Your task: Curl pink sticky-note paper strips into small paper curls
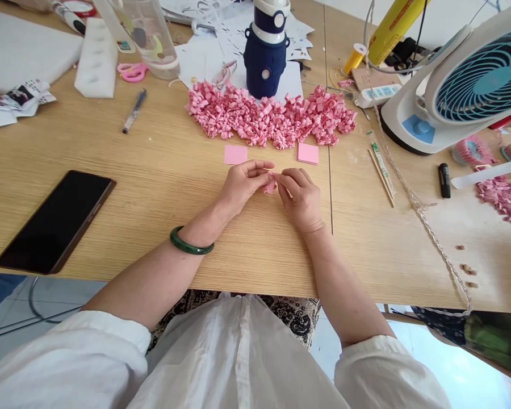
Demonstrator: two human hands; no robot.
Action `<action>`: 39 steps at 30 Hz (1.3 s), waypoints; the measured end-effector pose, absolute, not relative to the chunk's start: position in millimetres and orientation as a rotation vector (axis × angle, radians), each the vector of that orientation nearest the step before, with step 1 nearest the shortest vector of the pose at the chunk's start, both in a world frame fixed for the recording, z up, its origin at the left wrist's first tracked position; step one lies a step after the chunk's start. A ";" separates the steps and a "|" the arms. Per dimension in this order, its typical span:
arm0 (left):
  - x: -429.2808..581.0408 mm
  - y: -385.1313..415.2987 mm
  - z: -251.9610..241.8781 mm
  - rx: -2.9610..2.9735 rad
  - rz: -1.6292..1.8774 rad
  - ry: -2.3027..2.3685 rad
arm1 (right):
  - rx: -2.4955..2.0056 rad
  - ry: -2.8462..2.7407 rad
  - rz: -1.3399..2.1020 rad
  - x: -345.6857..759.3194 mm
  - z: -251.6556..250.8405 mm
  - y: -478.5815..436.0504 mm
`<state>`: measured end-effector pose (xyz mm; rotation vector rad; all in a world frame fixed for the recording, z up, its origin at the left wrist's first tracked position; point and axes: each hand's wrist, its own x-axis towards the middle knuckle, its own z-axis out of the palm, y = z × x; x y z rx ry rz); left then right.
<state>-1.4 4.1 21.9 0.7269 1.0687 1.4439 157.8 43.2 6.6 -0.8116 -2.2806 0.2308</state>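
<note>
Small pink paper piece (269, 187): frame centre; visible part's long axis near vertical, lower end pointing down, slightly left
Left hand (247, 184): pinching its left side
Right hand (300, 192): pinching its upper right

Light was bright and diffuse, shadows faint, floor (472, 380) near blown out lower right, wide-angle stretch at edges.

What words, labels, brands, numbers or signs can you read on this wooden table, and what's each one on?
None can be read for certain.
Glossy yellow cylinder: reddish print, too blurred to read.
Black-and-white printed packet at the left: print too small.
Slim green-and-clear wrapper by the wooden sticks: markings too small.
Small coloured label at the upper left: too small.
</note>
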 end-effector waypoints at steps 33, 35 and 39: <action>-1.0 4.7 18.6 0.892 1.513 1.161 | -0.952 -1.852 0.639 148.0 13.8 31.9; -0.8 4.6 19.2 0.869 1.492 1.147 | -0.970 -1.849 0.661 147.9 14.9 31.2; -0.8 4.6 19.5 0.808 1.460 1.034 | -0.988 -1.846 0.703 147.2 15.4 31.3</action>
